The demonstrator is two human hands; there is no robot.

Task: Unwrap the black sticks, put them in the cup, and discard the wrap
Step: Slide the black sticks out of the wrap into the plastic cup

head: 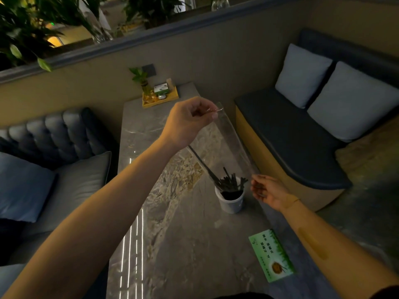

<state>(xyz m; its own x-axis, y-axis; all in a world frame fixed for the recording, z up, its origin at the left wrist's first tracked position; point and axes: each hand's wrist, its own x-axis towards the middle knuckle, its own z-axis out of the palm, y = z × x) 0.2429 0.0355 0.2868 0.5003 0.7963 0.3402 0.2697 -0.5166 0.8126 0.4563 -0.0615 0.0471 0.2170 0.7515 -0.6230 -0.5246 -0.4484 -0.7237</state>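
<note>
Your left hand [190,119] is raised over the far half of the marble table [183,244], thumb and fingers pinched on the top corner of the clear wrap [228,143]. The wrap is a see-through plastic sleeve — thin and glossy, stretched on a slant from that pinch down to your right. Below it, the black sticks [230,182] stand bunched in the white cup [232,201], their tops fanning out above the rim; one longer stick [201,161] leans up and to the left, and whether it lies inside the sleeve I cannot tell. The cup sits on the table near its right edge. Your right hand [269,190] is just beside the cup, palm up, fingers closed on the lower end of the wrap. Nearer you, by the right edge, lies a green card [272,254] with dark printed characters — upside down from here and too blurred to read — and a round yellow-brown picture.
</note>
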